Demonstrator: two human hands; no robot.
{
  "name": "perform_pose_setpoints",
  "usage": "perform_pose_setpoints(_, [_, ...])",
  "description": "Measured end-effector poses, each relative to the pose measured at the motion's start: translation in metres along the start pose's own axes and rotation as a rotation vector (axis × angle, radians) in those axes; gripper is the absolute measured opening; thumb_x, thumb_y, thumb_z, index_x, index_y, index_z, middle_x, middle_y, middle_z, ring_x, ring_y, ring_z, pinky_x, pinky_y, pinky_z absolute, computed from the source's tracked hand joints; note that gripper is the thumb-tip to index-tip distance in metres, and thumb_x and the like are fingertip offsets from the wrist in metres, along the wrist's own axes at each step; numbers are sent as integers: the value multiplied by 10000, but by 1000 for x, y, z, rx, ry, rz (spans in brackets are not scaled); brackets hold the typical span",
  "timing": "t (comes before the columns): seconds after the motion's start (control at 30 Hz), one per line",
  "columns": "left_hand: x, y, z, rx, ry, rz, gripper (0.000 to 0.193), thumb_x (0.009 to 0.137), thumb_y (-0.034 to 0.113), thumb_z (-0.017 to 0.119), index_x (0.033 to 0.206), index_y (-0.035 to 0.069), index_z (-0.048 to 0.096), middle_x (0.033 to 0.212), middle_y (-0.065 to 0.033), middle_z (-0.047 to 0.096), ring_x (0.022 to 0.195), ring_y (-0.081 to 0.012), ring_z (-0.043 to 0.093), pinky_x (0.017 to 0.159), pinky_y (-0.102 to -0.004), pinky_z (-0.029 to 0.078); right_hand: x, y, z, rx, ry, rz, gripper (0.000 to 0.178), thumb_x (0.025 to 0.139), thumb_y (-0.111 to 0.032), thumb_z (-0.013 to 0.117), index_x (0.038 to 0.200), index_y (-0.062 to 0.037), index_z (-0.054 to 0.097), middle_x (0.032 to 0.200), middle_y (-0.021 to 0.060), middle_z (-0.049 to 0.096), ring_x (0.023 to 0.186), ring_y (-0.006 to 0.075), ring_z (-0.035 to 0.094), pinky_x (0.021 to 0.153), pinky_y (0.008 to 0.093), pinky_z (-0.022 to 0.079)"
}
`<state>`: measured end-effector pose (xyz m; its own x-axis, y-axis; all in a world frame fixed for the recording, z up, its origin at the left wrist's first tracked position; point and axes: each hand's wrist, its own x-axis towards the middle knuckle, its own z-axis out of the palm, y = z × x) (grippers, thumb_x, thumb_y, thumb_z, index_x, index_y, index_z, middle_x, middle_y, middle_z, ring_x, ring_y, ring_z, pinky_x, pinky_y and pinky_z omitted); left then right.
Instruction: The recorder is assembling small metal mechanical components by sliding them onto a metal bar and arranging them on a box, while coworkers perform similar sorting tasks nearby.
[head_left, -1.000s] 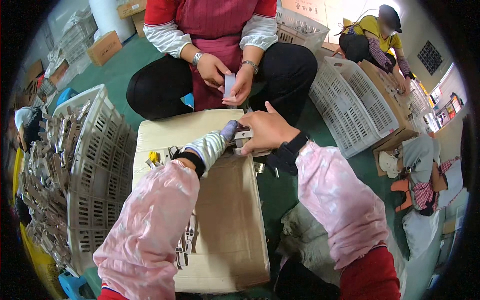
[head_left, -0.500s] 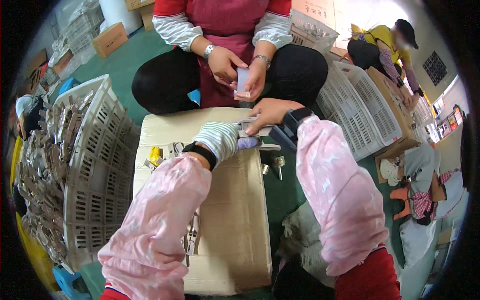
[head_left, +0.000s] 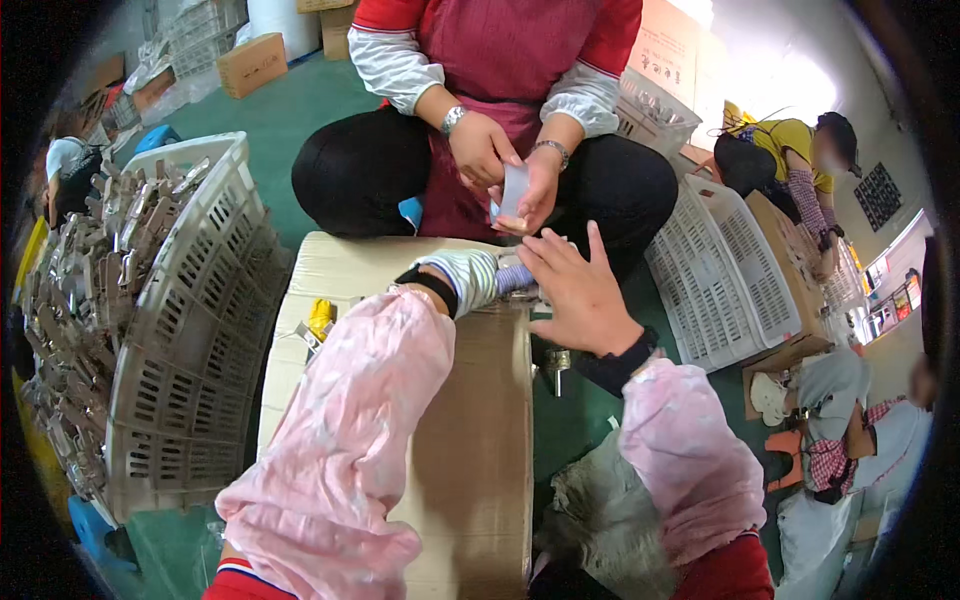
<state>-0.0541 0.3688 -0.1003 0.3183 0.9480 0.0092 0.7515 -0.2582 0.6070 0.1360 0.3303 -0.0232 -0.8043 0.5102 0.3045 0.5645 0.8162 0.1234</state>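
Note:
My left hand [head_left: 474,280], in a green-and-white striped glove, is closed around a metal fitting [head_left: 524,296] at the far right edge of the cardboard-covered worktop [head_left: 460,430]. Most of that fitting is hidden by the glove and my other hand. My right hand [head_left: 585,295] is bare and open, its fingers spread just over and right of the fitting. Left of the glove, a small yellow-handled piece [head_left: 320,318] lies on the worktop, partly by my sleeve. A metal post [head_left: 558,370] sticks up beside the worktop's right edge.
A white crate [head_left: 190,370] heaped with metal fittings [head_left: 110,260] stands at left. Across from me sits a person whose hands [head_left: 510,180] hold a pale flat strip [head_left: 513,188]. White crates [head_left: 720,270] stand at right, near another person bending over a box. A greyish sack [head_left: 610,510] lies below.
My right hand has let go of the metal fitting and spread its fingers, drawing slightly toward me. My left hand still grips it. The whole view has shifted slightly.

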Motion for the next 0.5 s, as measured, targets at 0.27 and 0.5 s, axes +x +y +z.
perform_pose_setpoints(0.27, [13, -15, -3, 36, 8, -212, 505, 908, 523, 355, 1165, 147, 571, 1067, -138, 635, 964, -344, 597, 831, -425, 447, 30, -7, 25, -156, 90, 117, 698, 467, -198, 821, 1084, -51, 530, 1032, 71, 548, 1032, 236, 524, 1075, 537, 226])
perform_pose_setpoints(0.5, [-68, 48, -22, 184, -17, -63, 410, 905, 466, 352, 1074, 168, 576, 920, -170, 659, 881, -340, 627, 775, -429, 470, 6, -45, -32, -245, -44, 58, 510, 511, -254, 787, 931, -48, 582, 895, 64, 554, 909, 234, 545, 1024, 649, 212])
